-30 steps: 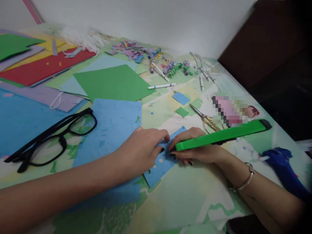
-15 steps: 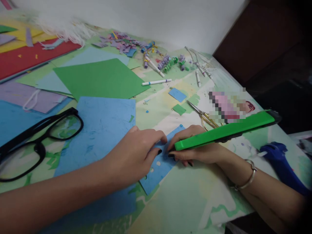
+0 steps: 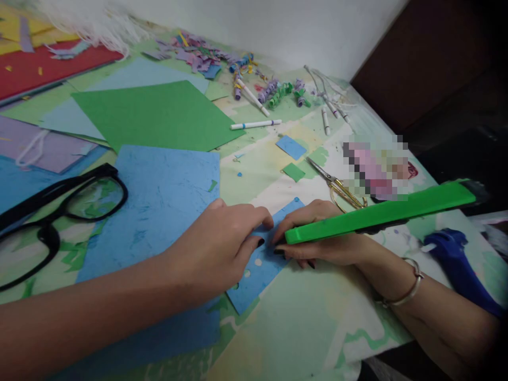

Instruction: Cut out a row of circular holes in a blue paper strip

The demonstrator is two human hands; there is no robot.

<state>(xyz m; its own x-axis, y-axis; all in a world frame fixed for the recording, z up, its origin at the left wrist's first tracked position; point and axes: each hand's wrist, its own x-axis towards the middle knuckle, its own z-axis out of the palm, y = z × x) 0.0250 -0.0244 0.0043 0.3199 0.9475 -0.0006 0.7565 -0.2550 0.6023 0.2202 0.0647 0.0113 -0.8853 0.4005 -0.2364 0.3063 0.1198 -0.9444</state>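
In my right hand (image 3: 317, 238) is a long green utility knife (image 3: 381, 214), its body sloping up to the right with a black far end. The tip is hidden among my fingers. Under both hands lies a small strip of blue paper (image 3: 248, 288) with little round holes. My left hand (image 3: 234, 238) rests on this strip, fingers curled, thumb and forefinger close to the right fingertips. A larger blue sheet (image 3: 166, 196) lies beneath my left wrist. Gold-handled scissors (image 3: 337, 185) are on the table just beyond my right hand.
Black-framed glasses (image 3: 91, 198) lie at left. Behind are a green sheet (image 3: 162, 116), paper scraps (image 3: 198, 53), white markers (image 3: 256, 124) and curled paper strips (image 3: 280, 95). A dark blue tool (image 3: 456, 264) lies at right, near the table edge. A wall (image 3: 301, 32) rises behind.
The view has shifted slightly, so the far papers and glasses sit further left and higher. Both hands stay on the blue strip; the knife's far end has swung slightly to the right.
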